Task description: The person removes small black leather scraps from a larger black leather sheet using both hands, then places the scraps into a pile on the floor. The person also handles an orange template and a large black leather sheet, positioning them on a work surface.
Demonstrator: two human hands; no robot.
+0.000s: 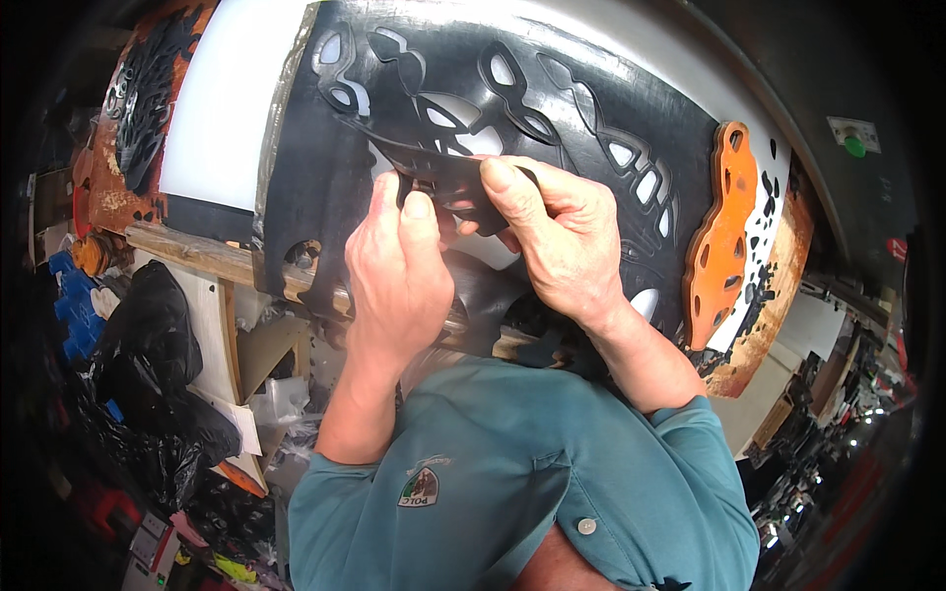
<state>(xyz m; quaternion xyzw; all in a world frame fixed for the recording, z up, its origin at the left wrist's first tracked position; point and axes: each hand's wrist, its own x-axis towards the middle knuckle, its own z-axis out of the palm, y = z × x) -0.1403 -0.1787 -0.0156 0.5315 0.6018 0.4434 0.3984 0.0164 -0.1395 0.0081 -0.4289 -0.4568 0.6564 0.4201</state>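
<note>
I see both hands working over the big black die-cut sheet (325, 177), which lies flat on the counter (227, 108), so that sheet is my landmark. My left hand (394, 271) and right hand (552, 241) meet just above the sheet's near edge, each pinching the same thin black cut-out strip (434, 167). The left fingers (419, 207) press together on the strip's lower end, thumb against forefinger; the right thumb (503, 182) clamps it from the other side. My guess is the two-handed grip keeps the flimsy piece taut as it lifts off the sheet. The strip arches up from the sheet's cut pattern straight into the fingers. An orange cut piece (719, 236) rests at the sheet's right edge, untouched.
</note>
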